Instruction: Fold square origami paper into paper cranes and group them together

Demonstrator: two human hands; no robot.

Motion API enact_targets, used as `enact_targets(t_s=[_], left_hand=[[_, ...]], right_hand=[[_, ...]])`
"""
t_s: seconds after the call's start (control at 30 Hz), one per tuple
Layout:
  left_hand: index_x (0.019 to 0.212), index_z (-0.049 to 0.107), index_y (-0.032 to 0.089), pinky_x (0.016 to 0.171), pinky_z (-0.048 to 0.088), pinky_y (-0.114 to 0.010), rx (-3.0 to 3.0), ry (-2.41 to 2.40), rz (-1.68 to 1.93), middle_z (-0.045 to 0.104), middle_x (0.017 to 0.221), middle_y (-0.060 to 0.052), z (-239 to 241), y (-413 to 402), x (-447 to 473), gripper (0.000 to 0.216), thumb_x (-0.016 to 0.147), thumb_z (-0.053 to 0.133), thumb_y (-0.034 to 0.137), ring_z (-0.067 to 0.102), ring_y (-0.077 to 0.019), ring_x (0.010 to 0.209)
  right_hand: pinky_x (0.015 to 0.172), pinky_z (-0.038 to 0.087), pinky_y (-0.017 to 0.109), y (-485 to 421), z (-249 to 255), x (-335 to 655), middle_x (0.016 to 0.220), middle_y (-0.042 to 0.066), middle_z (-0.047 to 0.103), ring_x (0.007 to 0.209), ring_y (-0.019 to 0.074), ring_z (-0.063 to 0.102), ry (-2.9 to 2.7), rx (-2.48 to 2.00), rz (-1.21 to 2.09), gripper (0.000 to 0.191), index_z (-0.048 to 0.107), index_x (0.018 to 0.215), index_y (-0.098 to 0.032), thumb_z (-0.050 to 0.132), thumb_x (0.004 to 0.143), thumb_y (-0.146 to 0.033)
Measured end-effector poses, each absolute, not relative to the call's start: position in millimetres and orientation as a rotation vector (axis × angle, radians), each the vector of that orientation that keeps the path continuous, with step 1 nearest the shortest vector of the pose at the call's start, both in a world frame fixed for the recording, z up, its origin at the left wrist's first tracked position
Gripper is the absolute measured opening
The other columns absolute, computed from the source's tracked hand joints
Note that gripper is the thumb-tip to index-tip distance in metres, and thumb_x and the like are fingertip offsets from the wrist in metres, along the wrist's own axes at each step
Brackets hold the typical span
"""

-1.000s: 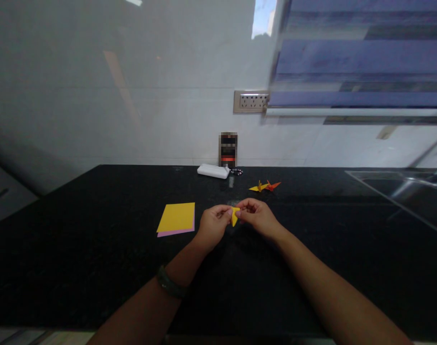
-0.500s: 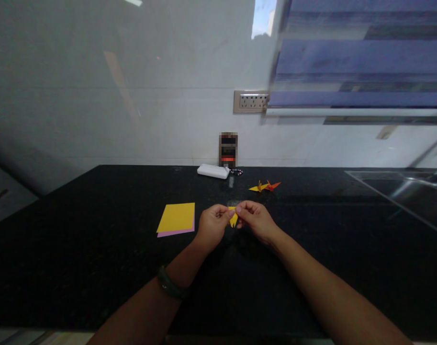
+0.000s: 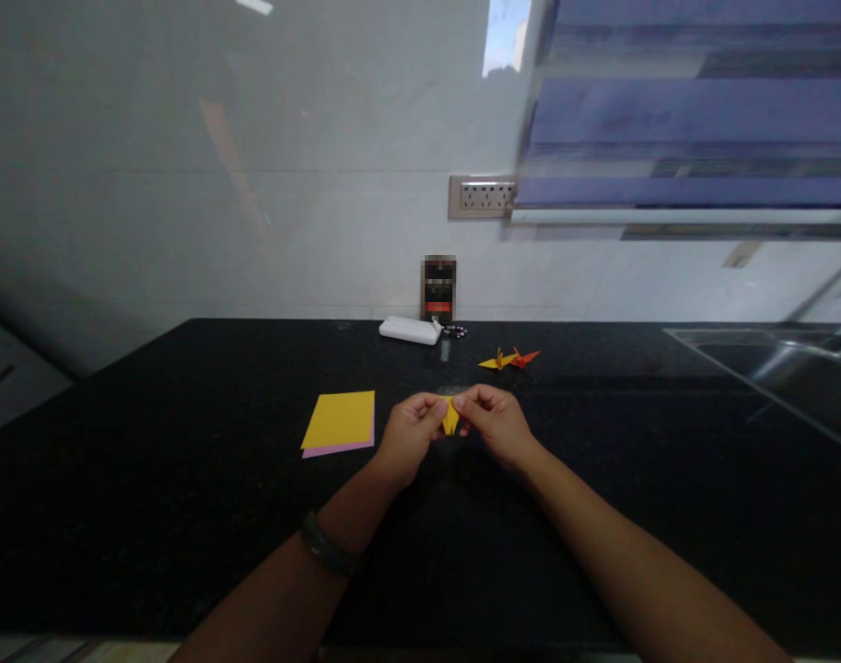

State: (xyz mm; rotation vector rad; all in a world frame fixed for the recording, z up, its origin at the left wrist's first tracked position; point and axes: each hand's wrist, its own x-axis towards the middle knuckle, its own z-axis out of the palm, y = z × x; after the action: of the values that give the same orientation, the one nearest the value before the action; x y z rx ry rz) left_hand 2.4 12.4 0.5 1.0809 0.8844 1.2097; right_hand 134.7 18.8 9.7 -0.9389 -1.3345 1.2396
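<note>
A small piece of folded yellow origami paper (image 3: 450, 420) is pinched between my two hands, with two narrow points hanging downward. My left hand (image 3: 412, 430) grips its left side between thumb and fingers. On the right side, my right hand (image 3: 495, 421) pinches it the same way. The thumbs and fingers cover its upper edges. Left of my hands lie square sheets of paper (image 3: 341, 419), yellow on top with pink showing beneath. Beyond my right hand sit a yellow paper crane (image 3: 497, 360) and an orange paper crane (image 3: 526, 358), side by side.
A white case (image 3: 410, 330) with a beaded strap (image 3: 454, 331) lies near the wall, beside a blurred dark upright object (image 3: 438, 287). A sink (image 3: 793, 368) is set into the black countertop (image 3: 185, 497) at right. A power socket (image 3: 484, 196) is on the wall.
My fingers have shifted slightly on the folded yellow paper, and its lower points now look a little closer together. The other things stay where they were.
</note>
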Motion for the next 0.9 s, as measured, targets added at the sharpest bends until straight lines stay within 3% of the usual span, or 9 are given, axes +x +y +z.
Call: enact_targets(t_s=[0.53, 0.73, 0.9], left_hand=[[0.073, 0.053, 0.014, 0.052, 0.042, -0.022, 0.998, 0.852, 1.146, 0.057, 0.061, 0.0, 0.5, 12.0, 2.6, 0.029, 0.072, 0.055, 0.042, 0.053, -0.0094, 0.054], [0.071, 0.056, 0.013, 0.052, 0.041, -0.021, 1.238, 0.991, 1.232, 0.054, 0.06, 0.001, -3.9, 17.0, 1.2, 0.025, 0.073, 0.053, 0.039, 0.051, -0.0092, 0.054], [0.074, 0.059, 0.015, 0.058, 0.044, -0.022, 1.478, 1.175, 1.466, 0.057, 0.071, -0.001, -2.3, 18.0, -0.4, 0.014, 0.069, 0.059, 0.028, 0.054, -0.0112, 0.065]], right_hand=[[0.052, 0.044, 0.025, 21.1, 3.3, 136.6, 0.057, -0.002, 0.057, 0.05, 0.0096, 0.054, -1.33, -0.814, 1.438, 0.021, 0.06, 0.072, -0.016, 0.062, 0.069, -0.036], [0.045, 0.039, 0.021, 21.9, 7.4, 136.3, 0.058, -0.003, 0.056, 0.045, 0.0072, 0.048, -1.419, -0.998, 1.244, 0.017, 0.058, 0.07, -0.015, 0.063, 0.063, -0.03], [0.046, 0.037, 0.021, 22.3, 4.5, 135.4, 0.056, -0.002, 0.054, 0.048, 0.0086, 0.047, -1.535, -1.049, 0.948, 0.013, 0.055, 0.065, -0.016, 0.058, 0.067, -0.029]])
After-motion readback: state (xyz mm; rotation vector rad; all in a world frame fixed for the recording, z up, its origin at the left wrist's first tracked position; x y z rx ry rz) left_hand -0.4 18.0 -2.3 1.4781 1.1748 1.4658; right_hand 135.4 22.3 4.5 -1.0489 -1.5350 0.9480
